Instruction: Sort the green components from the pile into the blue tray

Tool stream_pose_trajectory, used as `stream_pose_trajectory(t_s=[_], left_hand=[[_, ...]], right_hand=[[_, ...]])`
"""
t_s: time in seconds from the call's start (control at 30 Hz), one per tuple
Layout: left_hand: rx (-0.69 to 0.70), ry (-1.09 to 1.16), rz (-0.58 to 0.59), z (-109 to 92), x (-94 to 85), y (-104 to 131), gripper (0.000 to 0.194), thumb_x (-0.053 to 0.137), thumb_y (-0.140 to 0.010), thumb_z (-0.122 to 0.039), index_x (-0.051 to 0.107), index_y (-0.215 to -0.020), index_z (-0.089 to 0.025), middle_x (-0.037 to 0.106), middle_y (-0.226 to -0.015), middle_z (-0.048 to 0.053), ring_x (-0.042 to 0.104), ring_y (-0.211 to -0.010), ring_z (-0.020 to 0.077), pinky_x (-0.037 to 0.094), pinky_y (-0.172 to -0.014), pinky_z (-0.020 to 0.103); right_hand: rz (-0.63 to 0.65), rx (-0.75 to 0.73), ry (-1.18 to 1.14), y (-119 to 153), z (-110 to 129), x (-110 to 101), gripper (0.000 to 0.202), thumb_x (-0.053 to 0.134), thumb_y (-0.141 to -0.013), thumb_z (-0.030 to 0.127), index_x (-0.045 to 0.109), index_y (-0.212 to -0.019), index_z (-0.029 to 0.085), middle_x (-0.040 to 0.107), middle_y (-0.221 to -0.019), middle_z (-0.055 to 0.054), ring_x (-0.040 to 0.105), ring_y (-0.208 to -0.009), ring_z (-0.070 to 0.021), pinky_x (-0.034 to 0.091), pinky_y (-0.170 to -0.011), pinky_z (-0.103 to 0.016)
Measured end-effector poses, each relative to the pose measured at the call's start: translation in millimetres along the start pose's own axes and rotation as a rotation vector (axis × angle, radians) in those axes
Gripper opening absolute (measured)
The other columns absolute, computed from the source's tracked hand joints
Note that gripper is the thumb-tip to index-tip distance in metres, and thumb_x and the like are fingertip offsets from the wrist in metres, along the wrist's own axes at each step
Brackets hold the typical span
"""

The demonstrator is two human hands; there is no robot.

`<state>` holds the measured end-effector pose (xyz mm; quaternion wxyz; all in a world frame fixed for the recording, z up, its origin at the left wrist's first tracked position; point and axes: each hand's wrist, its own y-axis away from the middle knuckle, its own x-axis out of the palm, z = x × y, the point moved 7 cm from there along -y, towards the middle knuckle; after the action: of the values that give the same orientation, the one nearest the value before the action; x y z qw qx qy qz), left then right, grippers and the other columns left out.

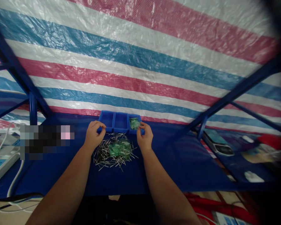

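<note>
My left hand (94, 135) is closed in a pinch at the front corner of the left blue bin (107, 116); what its fingertips hold, if anything, is too small to make out. My right hand (145, 135) pinches at the right edge of another blue bin (131, 131), which contains small clear green packets (134, 122). Whether those fingers grip a packet cannot be seen. Between my wrists lies a loose pile of thin metal pins (105, 155), with more green packets (120, 148) heaped on it. The middle blue bin (120, 121) stands between the other two.
The blue tabletop (170, 156) extends to both sides under a striped plastic sheet (131, 78). Blue frame posts (33, 107) rise at left and right. A power strip (4, 167) with cables lies far left. A digital scale (219, 143) sits at the right.
</note>
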<state>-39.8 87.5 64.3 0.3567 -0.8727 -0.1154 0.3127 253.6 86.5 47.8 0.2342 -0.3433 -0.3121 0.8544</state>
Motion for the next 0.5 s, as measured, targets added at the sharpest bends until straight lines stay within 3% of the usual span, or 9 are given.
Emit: stream_pose_trajectory(t_s=[0.2, 0.37, 0.5], left_hand=[[-0.025, 0.008, 0.015, 4, 3.5, 1, 0.013, 0.058, -0.081, -0.011, 0.064, -0.082, -0.023, 0.066, -0.086, 0.002, 0.060, -0.088, 0.0218, 0.047, -0.086, 0.039], [-0.023, 0.014, 0.051, 5, 7.6, 1, 0.013, 0.057, -0.082, -0.012, 0.064, -0.082, -0.022, 0.065, -0.086, 0.002, 0.060, -0.088, 0.0218, 0.047, -0.086, 0.038], [-0.042, -0.001, 0.062, 8, 8.3, 1, 0.013, 0.058, -0.082, -0.011, 0.065, -0.083, -0.022, 0.066, -0.087, 0.002, 0.060, -0.088, 0.0220, 0.046, -0.086, 0.039]], right_hand=[[0.246, -0.088, 0.166, -32, -9, 30, 0.014, 0.054, -0.087, 0.018, 0.066, -0.093, 0.020, 0.067, -0.123, -0.013, 0.057, -0.121, -0.0257, 0.043, -0.108, -0.045], [0.490, -0.147, 0.266, -44, -16, 56, 0.015, 0.058, -0.089, 0.025, 0.070, -0.095, 0.018, 0.071, -0.107, -0.010, 0.063, -0.106, -0.0238, 0.046, -0.102, -0.040], [0.583, -0.178, 0.360, -47, -15, 61, 0.018, 0.057, -0.091, 0.027, 0.072, -0.097, 0.018, 0.073, -0.103, -0.008, 0.065, -0.102, -0.0225, 0.044, -0.103, -0.039]])
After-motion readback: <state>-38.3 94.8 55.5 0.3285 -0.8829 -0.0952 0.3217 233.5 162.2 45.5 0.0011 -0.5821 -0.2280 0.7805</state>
